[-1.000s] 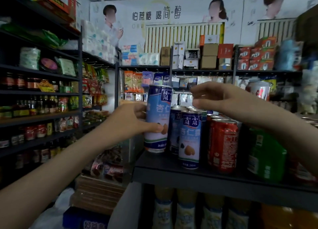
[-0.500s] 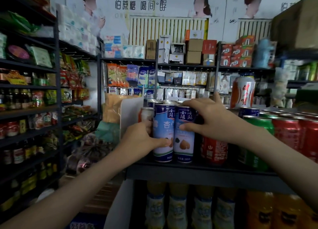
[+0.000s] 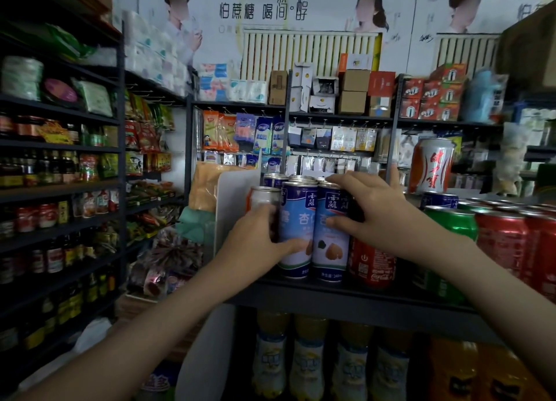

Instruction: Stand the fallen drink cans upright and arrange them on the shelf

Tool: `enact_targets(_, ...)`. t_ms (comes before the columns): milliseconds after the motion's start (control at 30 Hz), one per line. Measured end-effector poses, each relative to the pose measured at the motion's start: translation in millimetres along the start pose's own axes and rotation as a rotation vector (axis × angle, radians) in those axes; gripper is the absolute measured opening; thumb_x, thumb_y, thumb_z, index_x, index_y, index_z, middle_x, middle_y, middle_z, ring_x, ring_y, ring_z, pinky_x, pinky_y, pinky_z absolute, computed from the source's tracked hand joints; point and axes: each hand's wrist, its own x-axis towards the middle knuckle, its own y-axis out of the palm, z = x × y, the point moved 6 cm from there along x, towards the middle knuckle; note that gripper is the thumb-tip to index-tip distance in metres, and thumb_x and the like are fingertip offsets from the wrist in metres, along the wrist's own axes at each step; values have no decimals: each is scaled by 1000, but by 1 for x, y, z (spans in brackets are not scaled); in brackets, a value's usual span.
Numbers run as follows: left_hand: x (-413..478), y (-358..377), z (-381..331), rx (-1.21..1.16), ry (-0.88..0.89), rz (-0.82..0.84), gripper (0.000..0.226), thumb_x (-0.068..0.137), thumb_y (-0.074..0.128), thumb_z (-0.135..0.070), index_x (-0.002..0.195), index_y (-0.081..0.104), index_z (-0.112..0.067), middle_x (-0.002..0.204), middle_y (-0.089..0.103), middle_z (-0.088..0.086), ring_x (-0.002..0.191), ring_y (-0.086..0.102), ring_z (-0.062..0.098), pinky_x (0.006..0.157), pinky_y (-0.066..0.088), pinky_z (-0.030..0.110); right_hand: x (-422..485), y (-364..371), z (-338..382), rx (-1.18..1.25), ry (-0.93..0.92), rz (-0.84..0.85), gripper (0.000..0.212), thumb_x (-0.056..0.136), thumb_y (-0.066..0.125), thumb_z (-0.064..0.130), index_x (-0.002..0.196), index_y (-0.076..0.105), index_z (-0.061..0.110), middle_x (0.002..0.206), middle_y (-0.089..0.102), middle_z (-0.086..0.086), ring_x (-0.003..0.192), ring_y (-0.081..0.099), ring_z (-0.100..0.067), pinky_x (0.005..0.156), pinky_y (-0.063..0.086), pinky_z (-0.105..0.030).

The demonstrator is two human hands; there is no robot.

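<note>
Shop aisle, dark metal shelf (image 3: 346, 301) packed with drink cans. Change vs a second ago: the tall blue-and-white almond-drink can (image 3: 296, 220) was up in the air in the left hand (image 3: 255, 241); now its base is down at the shelf's front edge, upright, touching the twin blue-and-white can (image 3: 329, 250). Left hand wraps it low, thumb across the label. Right hand (image 3: 370, 217) was hovering over the row; now it grips the twin, thumb on the front, fingers over the rim. Red cola can (image 3: 371, 265) sits just beside on the right. Reads as: this can placed, only squaring the pair left. Orange-and-white can (image 3: 431, 165) perched atop the back row, slightly leaning, is probably next.
</note>
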Motion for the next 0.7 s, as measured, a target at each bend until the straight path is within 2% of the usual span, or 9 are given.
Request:
enact_targets(100, -1, -25, -2, 78, 63, -179, 43, 86, 62, -37, 126, 50, -26, 115, 49, -2, 100, 53, 12, 83, 46, 28, -8, -5, 4, 74, -25, -114, 62, 88, 59, 40, 143, 35, 23, 137, 43, 5, 134, 31, -13, 116, -10, -52)
enact_targets(167, 3, -36, 0, 170, 82, -244, 46, 91, 57, -30, 135, 44, -28, 124, 35, 0, 110, 39, 9, 90, 35, 23, -14, -5, 12, 128, -45, -185, 61, 88, 61, 36, 142, 37, 21, 137, 44, 2, 133, 32, -14, 117, -4, -53)
enact_targets(233, 14, -35, 12, 228, 23, -195, 53, 92, 57, -28, 141, 37, -31, 139, 24, 7, 125, 28, 16, 101, 27, 27, -19, -1, 23, 165, -73, -253, 59, 88, 61, 33, 141, 39, 19, 137, 45, 1, 133, 31, -13, 117, -2, -52)
enact_targets(300, 23, -26, 25, 198, -46, -94, 59, 90, 59, -32, 143, 32, -34, 146, 21, 10, 134, 26, 24, 107, 27, 34, -23, 6, 34, 191, -92, -289, 59, 88, 61, 33, 141, 39, 19, 138, 43, 2, 134, 28, -11, 117, -4, -45)
enact_targets(367, 27, -16, 29, 117, -12, -27, 61, 87, 62, -35, 140, 32, -32, 140, 38, 7, 126, 42, 25, 102, 40, 40, -26, 14, 42, 222, -101, -312, 59, 89, 62, 30, 141, 38, 18, 140, 42, 1, 134, 25, -9, 117, 0, -41)
enact_targets(433, 28, -12, 28, 34, 28, -36, 60, 85, 67, -27, 134, 33, -22, 123, 52, 3, 107, 56, 20, 88, 50, 38, -27, 20, 47, 252, -105, -332, 60, 88, 64, 25, 141, 39, 14, 141, 41, -2, 133, 24, -10, 118, 11, -41)
enact_targets(500, 29, -11, 26, -4, 45, -62, 58, 83, 70, -22, 126, 31, -17, 113, 55, 3, 96, 59, 19, 82, 52, 40, -25, 23, 48, 239, -99, -356, 63, 87, 65, 21, 143, 38, 9, 142, 40, -6, 133, 26, -14, 115, 23, -38)
enact_targets(600, 31, -14, 27, -48, 46, -103, 54, 80, 73, -24, 114, 31, -20, 108, 54, -2, 96, 60, 20, 80, 53, 44, -20, 24, 47, 174, -59, -388, 66, 86, 66, 18, 144, 35, 7, 143, 38, -10, 136, 28, -22, 113, 25, -35)
enact_targets(700, 27, -20, 30, -114, 30, -181, 52, 78, 74, -19, 110, 33, -20, 99, 50, -12, 86, 55, 11, 69, 50, 29, -13, 24, 43, 73, -16, -393, 64, 85, 67, 19, 140, 39, 4, 140, 43, -15, 134, 30, -28, 113, 29, -46)
